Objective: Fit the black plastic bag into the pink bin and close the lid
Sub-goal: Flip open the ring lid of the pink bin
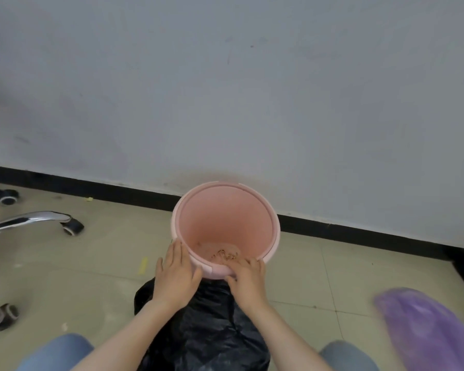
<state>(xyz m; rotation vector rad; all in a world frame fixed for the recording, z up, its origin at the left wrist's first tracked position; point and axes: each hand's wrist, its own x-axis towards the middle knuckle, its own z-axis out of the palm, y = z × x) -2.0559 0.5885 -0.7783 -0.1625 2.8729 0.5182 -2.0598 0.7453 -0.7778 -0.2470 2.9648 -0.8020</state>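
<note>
The round pink bin (225,207) stands on the floor against the wall, open, with a pink ring around its top and some crumbs at the bottom. No lid shows. The black plastic bag (206,330) lies crumpled on the floor just in front of the bin, between my knees. My left hand (176,277) rests flat on the near left of the rim, thumb under the ring. My right hand (248,277) grips the near right of the rim, fingers curled over its edge into the bin.
A chrome office chair base with castors (70,226) spreads over the floor at the left. A purple plastic bag (423,330) lies at the lower right. A black skirting board (359,231) runs along the white wall behind the bin.
</note>
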